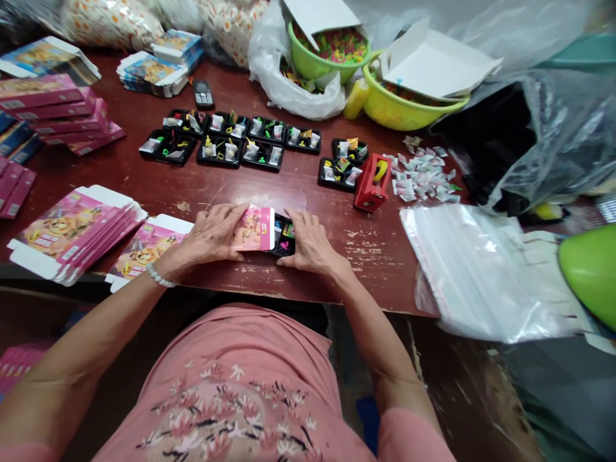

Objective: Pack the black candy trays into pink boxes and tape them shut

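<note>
While I look on remotely through the head camera, two bare hands meet over a pink box point(260, 230) and a black tray point(275, 251) on a red-brown table point(308, 282). The left hand point(216, 232) grasps the box from its left, fingers along the far edge, thumb along the near one; the right hand point(312, 244) clasps the tray's outer end, just right of the box. The box's right end hides part of the tray, and how deep it sits inside I cannot tell.

I judge the box to be light, thin card, stiff along its folds but easily dented on its face, with a gloss that may slip; I would take it by its long edges, near the mouth. The tray looks like slick, thin plastic, so I would cup its short end and keep it level, since the small pieces point(284, 245) in it seem loose.

Beyond the box lie filled trays point(262, 166); beyond it to the right, a red dispenser point(369, 186) and white packets point(423, 176); to its left, stacked cartons point(72, 234).
</note>
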{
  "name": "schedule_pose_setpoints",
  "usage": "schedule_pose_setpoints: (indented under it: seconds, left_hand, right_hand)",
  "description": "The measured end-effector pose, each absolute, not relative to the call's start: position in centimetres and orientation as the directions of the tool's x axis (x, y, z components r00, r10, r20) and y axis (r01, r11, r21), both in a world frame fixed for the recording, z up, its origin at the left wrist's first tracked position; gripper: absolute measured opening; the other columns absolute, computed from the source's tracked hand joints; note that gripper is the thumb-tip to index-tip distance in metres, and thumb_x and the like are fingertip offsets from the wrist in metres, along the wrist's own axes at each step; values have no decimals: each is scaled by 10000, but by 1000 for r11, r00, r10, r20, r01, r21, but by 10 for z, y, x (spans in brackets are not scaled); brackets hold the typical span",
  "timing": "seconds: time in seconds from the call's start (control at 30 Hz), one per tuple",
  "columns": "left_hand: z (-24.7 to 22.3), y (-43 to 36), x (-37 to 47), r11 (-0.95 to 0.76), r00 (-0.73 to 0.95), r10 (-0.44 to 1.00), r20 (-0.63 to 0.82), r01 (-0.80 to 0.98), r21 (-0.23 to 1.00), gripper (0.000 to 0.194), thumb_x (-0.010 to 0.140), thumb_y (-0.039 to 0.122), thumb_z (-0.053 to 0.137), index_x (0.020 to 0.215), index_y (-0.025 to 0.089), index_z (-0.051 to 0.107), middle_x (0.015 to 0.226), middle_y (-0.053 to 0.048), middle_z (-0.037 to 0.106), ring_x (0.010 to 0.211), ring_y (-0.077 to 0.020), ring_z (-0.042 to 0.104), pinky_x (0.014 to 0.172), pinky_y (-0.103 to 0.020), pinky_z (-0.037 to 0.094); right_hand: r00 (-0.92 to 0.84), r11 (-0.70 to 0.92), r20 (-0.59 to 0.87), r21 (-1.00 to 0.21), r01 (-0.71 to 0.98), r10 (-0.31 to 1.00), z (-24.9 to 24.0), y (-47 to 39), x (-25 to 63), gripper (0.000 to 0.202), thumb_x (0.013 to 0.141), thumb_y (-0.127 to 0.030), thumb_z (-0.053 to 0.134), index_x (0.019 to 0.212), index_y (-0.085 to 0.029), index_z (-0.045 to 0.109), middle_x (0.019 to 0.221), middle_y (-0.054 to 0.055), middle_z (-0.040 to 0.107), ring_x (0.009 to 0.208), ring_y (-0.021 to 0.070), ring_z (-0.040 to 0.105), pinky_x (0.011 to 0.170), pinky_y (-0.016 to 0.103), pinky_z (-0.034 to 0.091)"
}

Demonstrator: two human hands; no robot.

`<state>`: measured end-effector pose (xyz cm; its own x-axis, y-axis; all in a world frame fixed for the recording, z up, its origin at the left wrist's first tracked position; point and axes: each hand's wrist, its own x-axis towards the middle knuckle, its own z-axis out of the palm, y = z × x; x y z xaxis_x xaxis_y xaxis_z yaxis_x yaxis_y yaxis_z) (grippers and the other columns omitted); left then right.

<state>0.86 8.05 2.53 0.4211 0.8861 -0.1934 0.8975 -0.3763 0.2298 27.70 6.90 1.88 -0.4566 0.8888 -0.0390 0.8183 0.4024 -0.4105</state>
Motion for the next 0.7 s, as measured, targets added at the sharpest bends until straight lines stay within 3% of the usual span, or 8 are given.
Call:
schedule_pose_setpoints:
  seconds: [0.13, 0.23, 0.3, 0.37, 0.43, 0.5, 0.6, 0.7]
  left_hand:
    - [29, 84, 12, -445, 477, 846, -237, 878, 178, 1202, 670, 478, 856, 1643, 186, 214, 1615, -217, 394, 1443, -436, 390, 1075, -571, 409]
    - [28, 86, 14, -457, 492, 834, -250, 870, 186, 1213, 669, 481, 848, 1650, 183, 200, 1604, -224, 397, 1420, -444, 402, 1066, -577, 415]
    - [27, 86, 13, -428, 473, 843, -258, 878, 214, 1198, 681, 487, 837, 1651, 192, 199, 1603, -224, 389, 1423, -449, 396, 1058, -576, 421]
    - [25, 85, 11, -391, 448, 859, -246, 886, 251, 1181, 690, 486, 830, 1651, 213, 199, 1610, -216, 374, 1438, -451, 379, 1059, -570, 420]
    - [24, 83, 9, -366, 432, 877, -212, 885, 288, 1167, 697, 473, 827, 1649, 239, 196, 1613, -202, 371, 1449, -442, 370, 1069, -564, 414]
    - [24, 80, 8, -363, 431, 884, -181, 876, 317, 1151, 708, 467, 821, 1648, 254, 192, 1607, -191, 381, 1448, -430, 377, 1072, -559, 415]
    - [24, 75, 11, -373, 439, 884, -160, 870, 324, 1143, 708, 482, 824, 1644, 257, 208, 1583, -185, 409, 1422, -434, 403, 1057, -570, 434]
    - [23, 69, 20, -376, 444, 884, -147, 861, 342, 1116, 697, 474, 819, 1631, 264, 245, 1559, -174, 439, 1383, -441, 445, 1043, -594, 454]
  right_hand:
    - [-539, 468, -40, -445, 763, 841, 20, 79, 271, 1270, 590, -321, 969, 1620, -156, 243, 1526, 237, 441, 1333, 443, 447, 1066, 641, 427]
    - [-573, 483, 21, -563, 671, 820, 19, 87, 274, 1318, 527, -371, 1007, 1609, -160, 284, 1571, 229, 424, 1396, 451, 412, 1140, 661, 368]
    - [-499, 398, 80, -717, 572, 863, 15, 88, 282, 1290, 504, -499, 1003, 1576, -203, 348, 1601, 198, 401, 1452, 437, 381, 1183, 648, 345]
    - [-313, 186, 49, -885, 427, 949, 7, 84, 290, 1075, 598, -594, 933, 1491, -241, 451, 1565, 161, 457, 1431, 381, 451, 1165, 589, 410]
    - [-137, -61, -92, -975, 215, 986, -2, 75, 293, 784, 703, -579, 864, 1343, -253, 550, 1400, 120, 608, 1262, 301, 609, 1050, 496, 528]
    - [-62, -214, -214, -977, 7, 975, -9, 67, 290, 615, 702, -512, 867, 1187, -250, 594, 1148, 61, 715, 1024, 232, 692, 904, 406, 586]
    - [-6, -267, -270, -949, -167, 963, -14, 60, 274, 573, 617, -401, 912, 1065, -243, 592, 903, -13, 722, 803, 174, 678, 773, 326, 583]
    - [23, -249, -255, -957, -151, 967, -11, 57, 255, 538, 614, -410, 910, 1021, -233, 605, 848, -28, 697, 755, 161, 647, 754, 314, 571]
